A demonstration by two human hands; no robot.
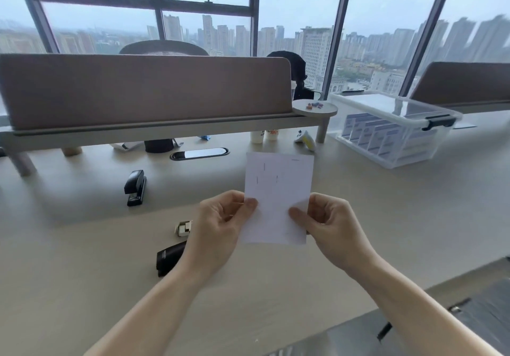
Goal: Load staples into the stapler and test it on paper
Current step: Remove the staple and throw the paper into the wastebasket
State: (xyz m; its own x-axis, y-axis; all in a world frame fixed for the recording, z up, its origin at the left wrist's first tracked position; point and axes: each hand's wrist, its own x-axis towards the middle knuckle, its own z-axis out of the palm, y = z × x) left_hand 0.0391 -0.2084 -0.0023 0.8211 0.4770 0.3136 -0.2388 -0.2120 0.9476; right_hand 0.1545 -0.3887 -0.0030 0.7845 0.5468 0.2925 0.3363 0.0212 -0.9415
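And here's the sheet of paper (278,190) up off the desk (386,217), held upright in the middle of the scene, between both hands. The left hand (220,223) pinches its left edge, thumb on the front and the other fingers curled behind. The right hand (328,223) does the same low on the right edge. It's a two-handed pinch, showing the sheet for a look.

And look at that sheet: several short dark marks (264,166) scattered over its upper half, some upright, one lying flat near the top right. From where I stand those read as staples driven through, though they're too small to be sure.

The stapler (135,187) is black and sits closed on the desk, well off to the left and farther back, with no hand near it. Nearer, just left of the left wrist, sits a small pale box (183,228), quite likely the staple box. Below it there's a dark flat object (169,257), partly hidden by the forearm. I can't tell what that one is.

My call is that loading is done and the test shots are fired. What's left looks like a check of the result, then setting the paper down.
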